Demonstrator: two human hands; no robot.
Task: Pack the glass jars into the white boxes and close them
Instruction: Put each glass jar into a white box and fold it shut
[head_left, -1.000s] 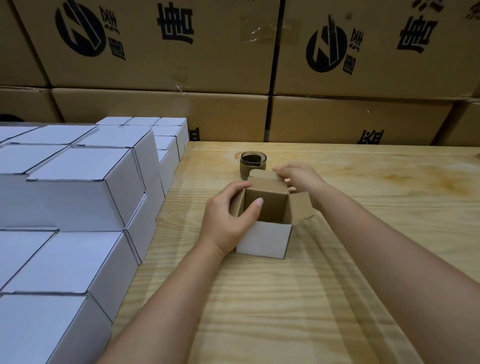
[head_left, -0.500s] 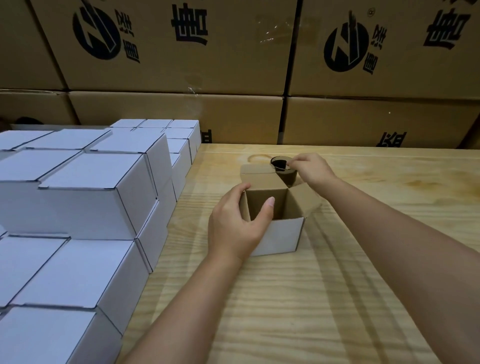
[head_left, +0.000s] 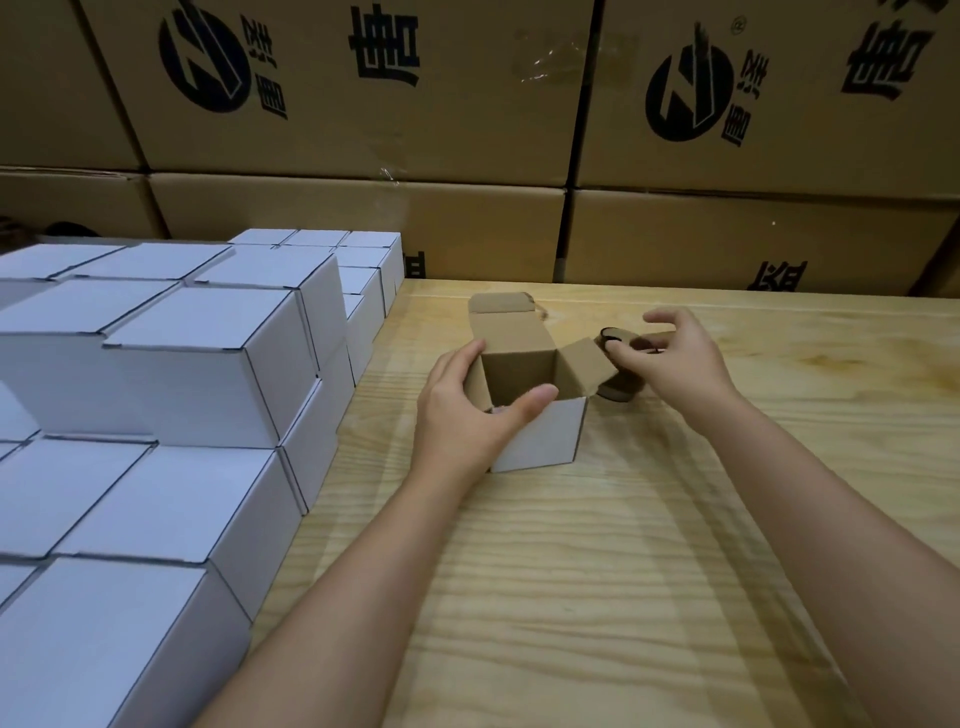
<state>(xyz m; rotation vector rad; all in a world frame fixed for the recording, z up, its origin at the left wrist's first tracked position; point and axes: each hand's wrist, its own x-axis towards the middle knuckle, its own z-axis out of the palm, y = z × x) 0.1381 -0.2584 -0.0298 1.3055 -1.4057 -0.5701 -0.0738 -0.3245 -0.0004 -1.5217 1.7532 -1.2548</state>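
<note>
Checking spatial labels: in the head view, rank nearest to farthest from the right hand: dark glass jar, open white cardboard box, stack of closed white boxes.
1. Dark glass jar, in the right hand.
2. Open white cardboard box, just left.
3. Stack of closed white boxes, far left.

We find the left hand (head_left: 467, 415) gripping the open white box (head_left: 540, 441) on the wooden table (head_left: 571, 571), thumb over its front wall, flaps raised. The right hand (head_left: 680, 364) pinches the glass jar (head_left: 621, 393) just beside the box's right flap. Closed white boxes (head_left: 208, 364) stand stacked at left, and brown cartons (head_left: 363, 130) line the back.
</note>
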